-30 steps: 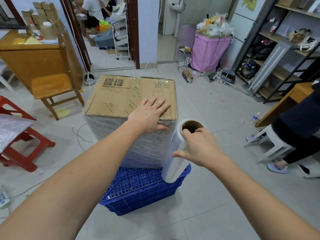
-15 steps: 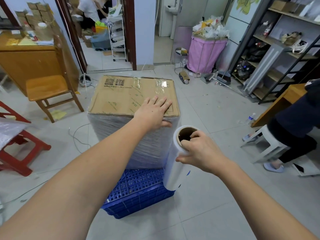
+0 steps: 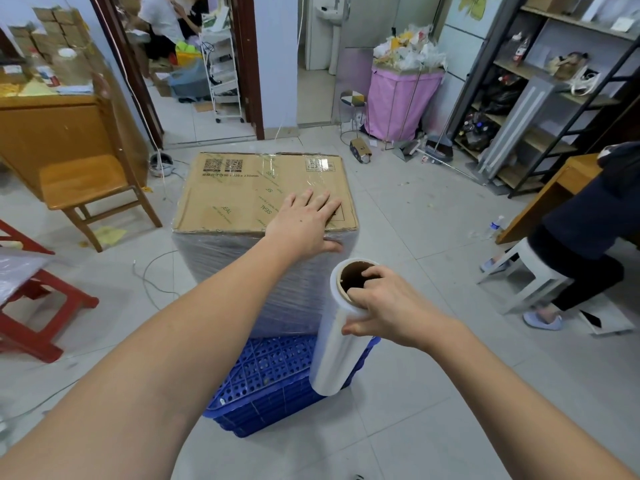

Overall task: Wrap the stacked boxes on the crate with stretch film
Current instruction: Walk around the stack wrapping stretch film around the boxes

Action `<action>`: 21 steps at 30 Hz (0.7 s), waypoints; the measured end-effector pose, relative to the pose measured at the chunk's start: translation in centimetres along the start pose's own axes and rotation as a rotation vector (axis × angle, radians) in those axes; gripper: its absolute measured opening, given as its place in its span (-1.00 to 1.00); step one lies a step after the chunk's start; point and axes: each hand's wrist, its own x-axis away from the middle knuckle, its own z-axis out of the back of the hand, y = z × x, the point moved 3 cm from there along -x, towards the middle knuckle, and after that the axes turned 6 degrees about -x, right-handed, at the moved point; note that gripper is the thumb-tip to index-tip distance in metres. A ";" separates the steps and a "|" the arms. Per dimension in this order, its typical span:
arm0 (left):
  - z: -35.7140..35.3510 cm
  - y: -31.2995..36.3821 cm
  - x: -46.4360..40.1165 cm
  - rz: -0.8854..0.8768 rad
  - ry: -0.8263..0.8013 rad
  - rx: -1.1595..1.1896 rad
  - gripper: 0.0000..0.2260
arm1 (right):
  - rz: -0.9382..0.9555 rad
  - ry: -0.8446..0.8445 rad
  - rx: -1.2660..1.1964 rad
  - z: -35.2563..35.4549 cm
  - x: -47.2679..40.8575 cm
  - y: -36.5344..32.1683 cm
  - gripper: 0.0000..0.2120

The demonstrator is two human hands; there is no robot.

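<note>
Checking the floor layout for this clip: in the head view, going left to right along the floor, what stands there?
Red stool → wooden chair → wrapped boxes on the blue crate → stretch film roll → white stool.

The top box (image 3: 242, 192) reads "SEAL", "SF" and a partly legible "×230mm".

Grey tiled floor (image 3: 398, 209) under me. Directly on it: blue crate (image 3: 277, 386) w/ my wrapped boxes (image 3: 256, 188) on top, wooden chair (image 3: 86, 188) far left, red stool (image 3: 41, 306) nearer left, pink bin (image 3: 398, 105) at back, loose cable (image 3: 149, 271).
</note>
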 end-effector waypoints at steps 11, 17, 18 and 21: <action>3.8 -4.6 2.0 -0.128 -0.196 0.252 -0.03 | -0.187 -0.119 0.067 0.2 -0.3 -1.8 -0.58; 2.2 -12.1 6.1 -0.120 -0.183 0.112 -0.08 | -0.329 -0.181 0.097 0.6 -0.9 -3.2 -0.52; 1.8 -13.1 6.7 -0.121 -0.150 0.082 -0.09 | -0.357 -0.181 0.097 0.7 -1.1 -3.5 -0.55; 0.5 -14.9 8.7 -0.070 -0.092 0.049 -0.12 | -0.405 -0.149 0.111 0.9 -1.3 -4.6 -0.70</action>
